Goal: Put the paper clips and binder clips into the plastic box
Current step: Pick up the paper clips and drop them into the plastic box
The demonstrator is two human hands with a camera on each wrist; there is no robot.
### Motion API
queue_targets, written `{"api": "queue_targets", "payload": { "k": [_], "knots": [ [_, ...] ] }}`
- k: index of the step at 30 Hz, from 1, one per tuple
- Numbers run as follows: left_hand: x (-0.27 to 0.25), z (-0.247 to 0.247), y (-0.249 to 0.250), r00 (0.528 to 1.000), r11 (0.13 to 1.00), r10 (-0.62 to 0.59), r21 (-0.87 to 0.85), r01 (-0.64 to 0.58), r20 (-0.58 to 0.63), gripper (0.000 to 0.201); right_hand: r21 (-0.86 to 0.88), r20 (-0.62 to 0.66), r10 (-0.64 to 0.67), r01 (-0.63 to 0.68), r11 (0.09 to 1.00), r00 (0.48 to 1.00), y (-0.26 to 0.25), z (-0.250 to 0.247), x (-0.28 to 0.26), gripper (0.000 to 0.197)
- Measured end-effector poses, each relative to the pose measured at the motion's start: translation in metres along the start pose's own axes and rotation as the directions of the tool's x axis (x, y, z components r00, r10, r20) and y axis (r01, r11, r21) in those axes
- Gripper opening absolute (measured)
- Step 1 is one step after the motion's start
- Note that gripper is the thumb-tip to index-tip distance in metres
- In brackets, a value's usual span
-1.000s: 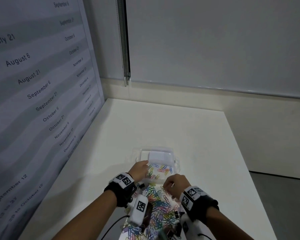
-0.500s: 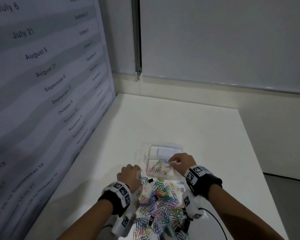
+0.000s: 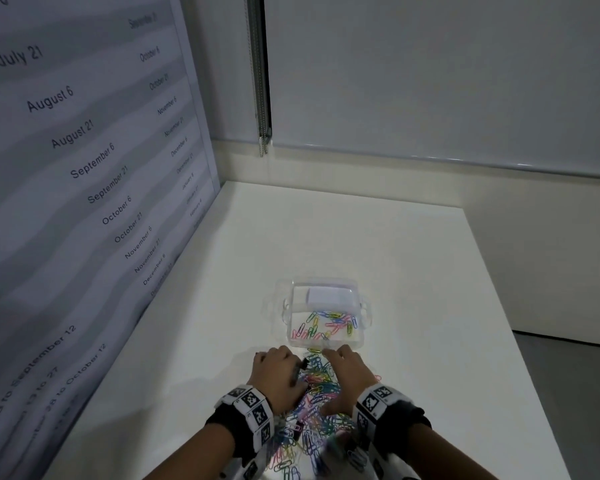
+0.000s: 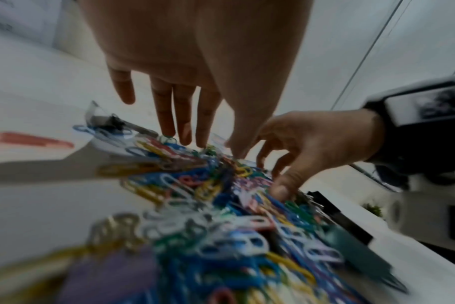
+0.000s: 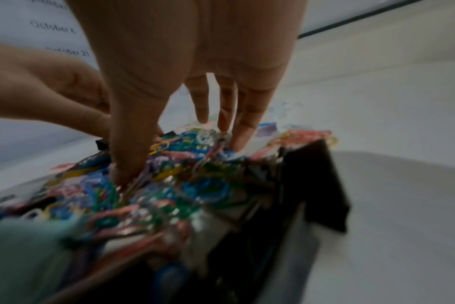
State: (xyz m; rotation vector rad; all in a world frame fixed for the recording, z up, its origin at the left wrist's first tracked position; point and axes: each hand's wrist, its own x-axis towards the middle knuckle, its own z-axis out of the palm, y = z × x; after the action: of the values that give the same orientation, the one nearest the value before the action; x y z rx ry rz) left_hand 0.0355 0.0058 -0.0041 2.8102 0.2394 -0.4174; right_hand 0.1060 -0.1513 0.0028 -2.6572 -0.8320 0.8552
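Note:
A clear plastic box (image 3: 363, 308) stands on the white table (image 3: 395, 251); several coloured paper clips (image 3: 326, 325) lie in its near half. Just in front of it, a heap of coloured paper clips (image 3: 314, 403) mixed with black binder clips (image 3: 297, 432) spreads toward me. My left hand (image 3: 281, 362) flanks the heap's left side, its straight fingers (image 4: 185, 131) touching the clips, a small black binder clip (image 3: 304, 364) beside them. My right hand (image 3: 340, 362) flanks the right side, its thumb (image 5: 125, 164) and fingers pressed into the pile. A large black binder clip (image 5: 314, 185) lies near that wrist.
A wall panel printed with dates (image 3: 84, 168) runs along the table's left edge. A white slip (image 3: 329, 295) sits at the box's far end. The table's right edge (image 3: 492, 299) drops to a grey floor. Behind the box the white tabletop reaches to the back wall.
A second ago my left hand was at the box, then it returned to the heap. Half a second ago my right hand was over the box; now it is back at the heap.

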Motion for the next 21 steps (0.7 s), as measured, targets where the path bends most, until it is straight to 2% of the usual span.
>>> {"api": "queue_targets", "payload": {
  "k": [2,5,7,10,15,18,21],
  "knots": [
    [-0.009,0.008,0.006,0.999,0.999,0.038,-0.034,-0.037,0.019,0.057,0.049,-0.029,-0.017,0.019,0.999,0.999,-0.001,0.008,0.0,0.085],
    [-0.014,0.017,0.007,0.998,0.997,0.053,-0.064,-0.05,0.041,0.068,0.11,-0.058,-0.01,0.017,0.994,0.998,-0.002,0.013,-0.001,0.051],
    [-0.013,0.018,0.006,0.999,0.985,0.043,-0.166,-0.038,0.025,0.061,0.131,-0.081,-0.006,0.016,0.991,0.997,-0.001,0.012,-0.002,0.034],
    [-0.011,0.014,0.005,1.0,0.964,-0.005,-0.264,0.012,0.025,0.046,0.213,-0.129,0.015,0.013,0.977,0.991,0.001,0.007,-0.003,0.021],
    [-0.005,0.008,-0.001,0.994,0.904,-0.112,-0.413,0.108,0.013,0.019,0.277,-0.189,0.099,-0.044,0.96,0.977,0.003,-0.005,-0.003,0.02],
    [-0.005,0.008,-0.006,0.988,0.855,-0.151,-0.499,0.138,0.015,0.019,0.303,-0.209,0.134,-0.066,0.951,0.969,0.005,-0.005,-0.003,0.024],
    [-0.005,0.008,-0.011,0.981,0.806,-0.193,-0.569,0.162,0.007,0.022,0.201,-0.096,0.064,-0.043,0.979,0.993,0.004,0.001,-0.004,0.043]
  ]
}}
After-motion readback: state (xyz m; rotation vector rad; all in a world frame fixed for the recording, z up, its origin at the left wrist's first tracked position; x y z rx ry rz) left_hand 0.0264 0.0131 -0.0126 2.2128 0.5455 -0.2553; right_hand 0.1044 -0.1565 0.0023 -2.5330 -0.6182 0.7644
